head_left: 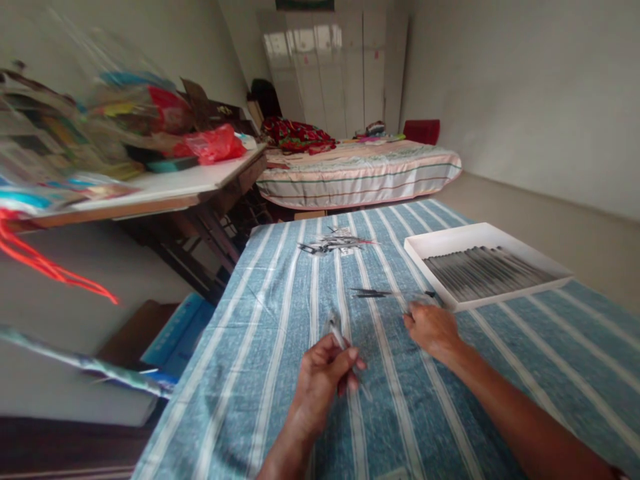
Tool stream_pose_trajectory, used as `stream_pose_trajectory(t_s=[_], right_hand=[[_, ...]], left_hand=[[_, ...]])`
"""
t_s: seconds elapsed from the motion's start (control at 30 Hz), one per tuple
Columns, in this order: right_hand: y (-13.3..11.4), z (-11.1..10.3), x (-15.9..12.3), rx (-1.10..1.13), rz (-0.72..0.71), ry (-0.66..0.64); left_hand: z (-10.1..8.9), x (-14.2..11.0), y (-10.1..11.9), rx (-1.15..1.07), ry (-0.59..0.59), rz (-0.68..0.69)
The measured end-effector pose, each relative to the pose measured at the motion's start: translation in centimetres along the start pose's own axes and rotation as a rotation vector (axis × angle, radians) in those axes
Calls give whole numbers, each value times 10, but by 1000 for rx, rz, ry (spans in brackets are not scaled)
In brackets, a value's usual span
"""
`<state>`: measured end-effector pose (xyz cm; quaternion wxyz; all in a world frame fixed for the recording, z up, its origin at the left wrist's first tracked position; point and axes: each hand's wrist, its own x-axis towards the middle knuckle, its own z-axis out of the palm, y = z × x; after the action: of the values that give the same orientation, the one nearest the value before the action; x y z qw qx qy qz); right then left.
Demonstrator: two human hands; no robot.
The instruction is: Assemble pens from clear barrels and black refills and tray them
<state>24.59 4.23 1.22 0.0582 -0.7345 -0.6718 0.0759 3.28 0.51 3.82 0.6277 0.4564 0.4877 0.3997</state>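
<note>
My left hand (324,373) is closed in a pinch on a thin clear pen-like stick (336,332) that points up and away from me. My right hand (431,328) rests knuckles up on the blue striped cloth (280,347), its fingers curled at a blurred clear item next to the white tray (425,241). The tray holds several thin dark sticks (483,270) laid side by side. A few loose dark sticks (373,293) lie just beyond my right hand. Farther off sits a small pile of dark sticks and packaging (337,243).
A cluttered desk (165,187) with bags and papers stands at the left. A bed with a striped cover (360,170) lies beyond the table, with white lockers (330,67) behind it. Boxes (170,333) sit on the floor at the left.
</note>
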Motion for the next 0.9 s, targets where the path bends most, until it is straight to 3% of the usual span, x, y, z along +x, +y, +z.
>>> stream_pose_trajectory(t_s=[0.17, 0.23, 0.37, 0.9], right_hand=[[-16, 1, -43, 412, -338, -125], [-24, 1, -58, 572, -396, -212], [-34, 2, -71, 731, -391, -292], [-40, -1, -67, 800, -408, -237]], left_hand=[[0, -1, 2, -259, 112, 78], [-1, 0, 0, -303, 114, 95], [-2, 1, -4, -319, 128, 108], [-1, 1, -4, -311, 115, 89]])
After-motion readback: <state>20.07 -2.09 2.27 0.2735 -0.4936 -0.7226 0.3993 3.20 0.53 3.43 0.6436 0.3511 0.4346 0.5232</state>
